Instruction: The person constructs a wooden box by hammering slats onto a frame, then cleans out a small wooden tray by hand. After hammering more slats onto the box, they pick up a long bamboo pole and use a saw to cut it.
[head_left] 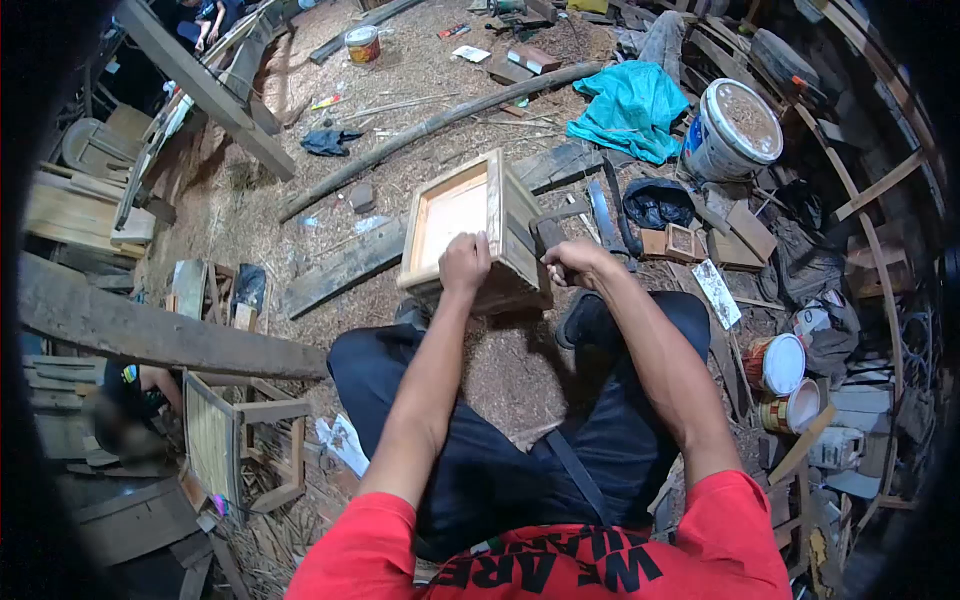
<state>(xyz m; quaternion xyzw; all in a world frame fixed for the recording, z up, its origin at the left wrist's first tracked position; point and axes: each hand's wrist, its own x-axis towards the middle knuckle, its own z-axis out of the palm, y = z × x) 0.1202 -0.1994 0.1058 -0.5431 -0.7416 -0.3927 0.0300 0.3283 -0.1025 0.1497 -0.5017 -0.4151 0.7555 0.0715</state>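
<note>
A wooden box (418,232) with a raised rim and a pale inner panel rests tilted on the ground in front of my feet. My left hand (466,264) is closed over its near rim, fingers curled. At the box's right side my right hand (578,262) is closed in a fist, and a dark, blocky piece (547,233) shows just beyond its fingers against the box's side. I cannot tell what the right hand grips. A flat blue-grey saw-like blade (601,212) lies on the ground to the right of the box.
A long plank (345,268) runs under the box, with a curved pole (400,135) beyond. Back right are a teal sheet (628,108) and a white bucket (735,130). Paint cans (775,362) stand at right. A wooden frame (240,440) and another person (135,410) are at left.
</note>
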